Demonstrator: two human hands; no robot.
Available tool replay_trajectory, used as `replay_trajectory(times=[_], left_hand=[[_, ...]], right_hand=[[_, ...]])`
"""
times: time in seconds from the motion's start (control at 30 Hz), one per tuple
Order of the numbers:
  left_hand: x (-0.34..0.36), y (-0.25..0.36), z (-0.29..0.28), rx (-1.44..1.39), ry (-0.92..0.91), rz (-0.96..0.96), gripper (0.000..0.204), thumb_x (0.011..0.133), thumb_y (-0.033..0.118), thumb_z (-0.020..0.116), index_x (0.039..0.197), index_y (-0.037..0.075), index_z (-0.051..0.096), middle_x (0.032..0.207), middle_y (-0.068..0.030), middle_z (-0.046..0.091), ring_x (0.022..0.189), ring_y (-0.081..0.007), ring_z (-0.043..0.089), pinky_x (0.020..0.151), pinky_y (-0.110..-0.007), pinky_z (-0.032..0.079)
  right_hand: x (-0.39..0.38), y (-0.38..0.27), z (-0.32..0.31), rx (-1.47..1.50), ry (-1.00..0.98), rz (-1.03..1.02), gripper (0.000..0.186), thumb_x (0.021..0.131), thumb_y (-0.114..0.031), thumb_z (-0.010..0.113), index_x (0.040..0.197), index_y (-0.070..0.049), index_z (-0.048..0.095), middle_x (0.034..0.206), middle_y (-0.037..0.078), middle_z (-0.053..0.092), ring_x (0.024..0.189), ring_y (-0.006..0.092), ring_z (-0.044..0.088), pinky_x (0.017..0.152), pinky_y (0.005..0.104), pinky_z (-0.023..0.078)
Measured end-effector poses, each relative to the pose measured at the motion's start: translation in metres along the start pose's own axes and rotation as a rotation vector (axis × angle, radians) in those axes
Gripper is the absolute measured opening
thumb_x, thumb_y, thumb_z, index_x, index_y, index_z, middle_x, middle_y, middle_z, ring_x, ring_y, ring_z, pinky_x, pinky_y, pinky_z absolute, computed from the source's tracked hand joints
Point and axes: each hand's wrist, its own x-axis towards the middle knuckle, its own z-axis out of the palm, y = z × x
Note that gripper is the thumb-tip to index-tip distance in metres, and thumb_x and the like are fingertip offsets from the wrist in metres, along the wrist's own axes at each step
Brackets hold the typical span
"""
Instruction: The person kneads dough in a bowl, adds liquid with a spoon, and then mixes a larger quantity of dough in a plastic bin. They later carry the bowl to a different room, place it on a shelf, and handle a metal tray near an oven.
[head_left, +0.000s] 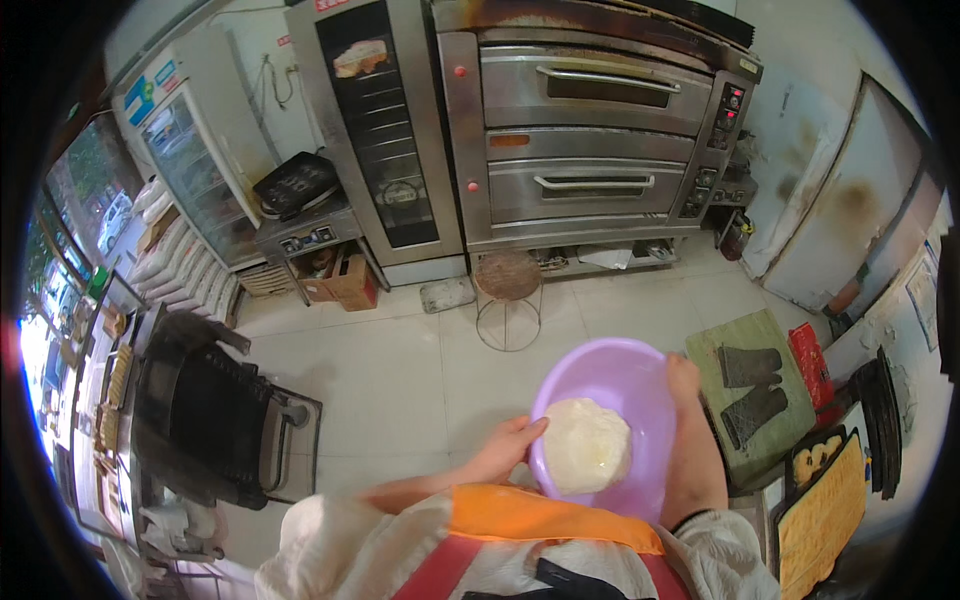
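Observation:
A purple plastic bowl with a mound of pale dough in it is held close in front of my body, low in the view. My left hand grips the bowl's left side, thumb at the rim, most fingers hidden by the bowl. My right hand is closed on the rim at the upper right, its forearm running down along that side. The dough lies toward the bowl's left and near side, with a small yellowish glossy patch on it.
Ahead stand a steel deck oven, tall cabinet and round stool. At left are a fridge, stacked sacks and black rack. At right are mitts on a green surface and baked goods on trays.

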Motion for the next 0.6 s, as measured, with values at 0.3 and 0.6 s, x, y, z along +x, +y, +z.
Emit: replay_trajectory(times=[0.3, 0.6], left_hand=[[0.265, 0.066, 0.080, 0.151, -0.265, -0.131, 0.038, 0.096, 0.035, 0.053, 0.106, -0.001, 0.060, 0.083, -0.0043, 0.063, 0.069, -0.0105, 0.058, 0.056, -0.027, 0.046], [0.453, 0.175, 0.135, 0.108, -0.282, -0.084, 0.039, 0.096, 0.039, 0.053, 0.105, 0.002, 0.059, 0.078, -0.0021, 0.060, 0.063, -0.0107, 0.056, 0.052, -0.028, 0.044]], right_hand=[[0.114, 0.149, 0.013, 0.087, 0.245, 0.395, 0.057, 0.093, -0.046, 0.038, 0.099, 0.003, 0.067, 0.097, 0.027, 0.065, 0.092, 0.0462, 0.061, 0.081, 0.0500, 0.048], [0.390, 0.145, -0.016, -0.018, 0.225, 0.266, 0.056, 0.094, -0.044, 0.032, 0.102, 0.000, 0.067, 0.096, 0.026, 0.065, 0.090, 0.0452, 0.061, 0.081, 0.0503, 0.047]])
